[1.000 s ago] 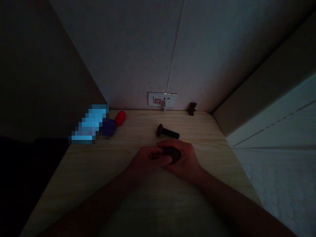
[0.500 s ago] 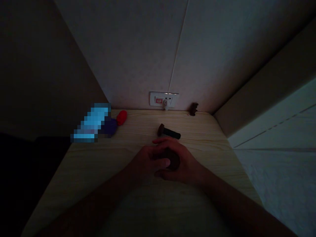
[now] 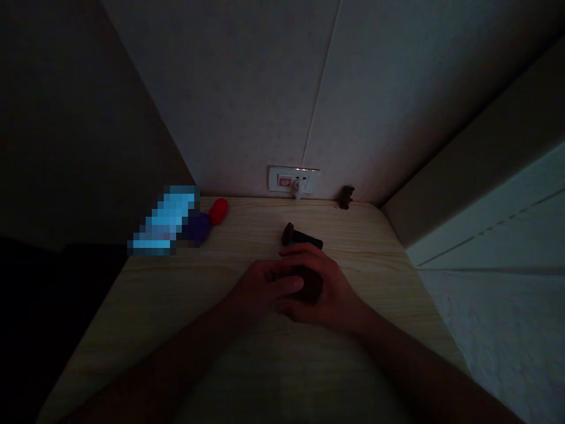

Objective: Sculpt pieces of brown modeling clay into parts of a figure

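Head view: dark lump (image 3: 312, 287) gripped between left hand (image 3: 259, 288) and cupped right hand (image 3: 339, 295).

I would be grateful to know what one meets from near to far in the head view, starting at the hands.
Dark brown lump held between the left hand and the right hand, black-handled hammer-shaped piece, red lump, small dark brown piece, white wall socket.

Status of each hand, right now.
Left hand: holding the dark lump, thumb across it, fingers partly hidden.
Right hand: curled around the same lump.
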Demonstrator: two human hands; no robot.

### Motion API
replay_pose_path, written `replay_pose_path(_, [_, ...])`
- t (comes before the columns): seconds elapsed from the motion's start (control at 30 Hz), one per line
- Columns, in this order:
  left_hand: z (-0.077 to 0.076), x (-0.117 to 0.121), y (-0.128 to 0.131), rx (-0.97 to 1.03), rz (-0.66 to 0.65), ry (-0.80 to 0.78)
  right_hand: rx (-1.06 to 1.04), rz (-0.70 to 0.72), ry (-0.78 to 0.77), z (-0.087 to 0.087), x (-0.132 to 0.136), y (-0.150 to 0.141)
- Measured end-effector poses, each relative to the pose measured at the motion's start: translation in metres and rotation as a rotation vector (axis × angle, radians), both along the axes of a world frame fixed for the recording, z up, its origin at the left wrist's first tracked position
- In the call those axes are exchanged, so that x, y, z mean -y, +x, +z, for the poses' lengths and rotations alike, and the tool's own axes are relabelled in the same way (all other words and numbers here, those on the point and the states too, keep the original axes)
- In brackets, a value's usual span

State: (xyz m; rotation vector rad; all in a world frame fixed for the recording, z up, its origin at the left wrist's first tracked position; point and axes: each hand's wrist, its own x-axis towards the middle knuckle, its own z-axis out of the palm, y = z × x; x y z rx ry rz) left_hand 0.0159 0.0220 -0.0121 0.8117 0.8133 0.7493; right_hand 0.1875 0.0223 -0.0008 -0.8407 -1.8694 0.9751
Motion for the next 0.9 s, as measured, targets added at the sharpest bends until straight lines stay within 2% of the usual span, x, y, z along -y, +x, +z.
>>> replay_pose_path(0.13, [-0.004,-0.002,-0.004,-0.030,-0.052,0.055,-0.056,0.196,-0.149,0.004,-0.002,0.003])
replay_pose_path(0.27, [-0.005,-0.003,-0.006,-0.067,-0.090,0.089,-0.062,0.212,-0.164,0.003,-0.001,0.001])
replay_pose_path(0.33, [-0.004,-0.003,-0.004,-0.055,-0.077,0.084,-0.074,0.188,-0.155,0.001,0.001,-0.001])
replay_pose_path(0.5, [-0.003,-0.002,0.000,-0.100,-0.107,0.101,-0.072,0.016,-0.096,-0.004,0.002,-0.004])
replay_pose_path(0.6, [-0.001,-0.001,0.000,-0.118,-0.089,0.096,-0.043,-0.024,-0.061,-0.004,0.001,-0.003])
replay_pose_path(0.8, [0.001,-0.002,-0.005,-0.133,-0.132,0.147,0.046,0.198,-0.068,0.006,-0.007,0.008])
replay_pose_path(0.9, [0.000,-0.004,-0.006,-0.174,-0.135,0.207,0.079,0.227,-0.061,0.005,-0.007,0.008])
